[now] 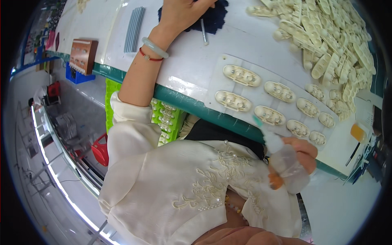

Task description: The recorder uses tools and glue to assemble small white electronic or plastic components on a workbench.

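Our right hand (304, 152) is gripping a squeeze bottle (285, 160) near a tray (256, 95) holding cream ovals (279, 91). Our left hand (184, 12) is lying over dark cloth (218, 18), grip unclear.

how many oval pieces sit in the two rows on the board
8. Nearer, left to right: first piece, second piece, third piece, fourth piece. Farther: fifth piece, sixth piece, seventh piece, eighth piece. None looks hidden; the pile isn't counted.
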A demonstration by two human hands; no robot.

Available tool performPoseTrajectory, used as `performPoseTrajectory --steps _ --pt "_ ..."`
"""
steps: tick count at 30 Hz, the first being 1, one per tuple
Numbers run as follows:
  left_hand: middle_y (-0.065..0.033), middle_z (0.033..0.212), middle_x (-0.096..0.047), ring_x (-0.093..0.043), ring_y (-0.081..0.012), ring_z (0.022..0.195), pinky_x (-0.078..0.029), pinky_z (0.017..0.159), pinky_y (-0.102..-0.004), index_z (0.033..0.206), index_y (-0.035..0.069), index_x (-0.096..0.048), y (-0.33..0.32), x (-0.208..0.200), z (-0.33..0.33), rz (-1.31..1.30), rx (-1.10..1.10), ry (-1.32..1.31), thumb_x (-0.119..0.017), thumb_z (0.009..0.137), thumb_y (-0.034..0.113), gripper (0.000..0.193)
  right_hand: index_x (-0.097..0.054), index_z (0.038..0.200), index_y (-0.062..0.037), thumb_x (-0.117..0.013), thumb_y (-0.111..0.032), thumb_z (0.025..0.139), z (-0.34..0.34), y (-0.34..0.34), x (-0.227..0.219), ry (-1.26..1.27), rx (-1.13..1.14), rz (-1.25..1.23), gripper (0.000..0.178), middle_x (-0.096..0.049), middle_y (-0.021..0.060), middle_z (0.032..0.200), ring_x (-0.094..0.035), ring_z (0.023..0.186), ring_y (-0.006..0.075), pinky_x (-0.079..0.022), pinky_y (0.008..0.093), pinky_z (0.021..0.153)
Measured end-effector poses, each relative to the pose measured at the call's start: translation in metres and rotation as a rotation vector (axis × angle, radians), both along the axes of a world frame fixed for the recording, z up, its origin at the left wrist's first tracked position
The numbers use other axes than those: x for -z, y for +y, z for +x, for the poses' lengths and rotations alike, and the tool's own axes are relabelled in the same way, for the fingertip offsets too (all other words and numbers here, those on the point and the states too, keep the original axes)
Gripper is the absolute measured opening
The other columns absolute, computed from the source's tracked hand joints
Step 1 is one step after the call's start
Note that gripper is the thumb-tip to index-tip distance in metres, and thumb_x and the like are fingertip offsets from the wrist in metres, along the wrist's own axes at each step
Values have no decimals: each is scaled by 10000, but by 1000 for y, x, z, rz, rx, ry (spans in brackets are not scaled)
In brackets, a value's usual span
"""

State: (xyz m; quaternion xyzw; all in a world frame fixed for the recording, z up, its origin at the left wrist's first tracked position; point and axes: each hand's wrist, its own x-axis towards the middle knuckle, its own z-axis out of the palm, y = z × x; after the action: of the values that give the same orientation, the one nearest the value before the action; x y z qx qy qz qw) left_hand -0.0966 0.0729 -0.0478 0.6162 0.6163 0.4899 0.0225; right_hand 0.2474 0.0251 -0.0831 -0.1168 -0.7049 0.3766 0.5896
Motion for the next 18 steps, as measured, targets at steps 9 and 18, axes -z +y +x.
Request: performPoseTrajectory --steps 9,18 --pt "-95 541 -568 -491 -136 435 -373 399 -253 560 -32 -554 -5 2 -3 154 66 15 -654 779 93 271 -437 1032 32 -669 -43 712 -28 0 -12 -161 -171 -76 402 -460 212 977 -541 607 276 -476 350 506" --pt "-111 534 -550 -493 -164 428 -373 397 -270 564 -29 -547 -5 2 -5 85 17 85 -660 767 112 272 -453 998 48 -624 -67 769 -30 1 -17 -235 -258 -67 308 -463 212 967 -552 673 290 -479 353 507"
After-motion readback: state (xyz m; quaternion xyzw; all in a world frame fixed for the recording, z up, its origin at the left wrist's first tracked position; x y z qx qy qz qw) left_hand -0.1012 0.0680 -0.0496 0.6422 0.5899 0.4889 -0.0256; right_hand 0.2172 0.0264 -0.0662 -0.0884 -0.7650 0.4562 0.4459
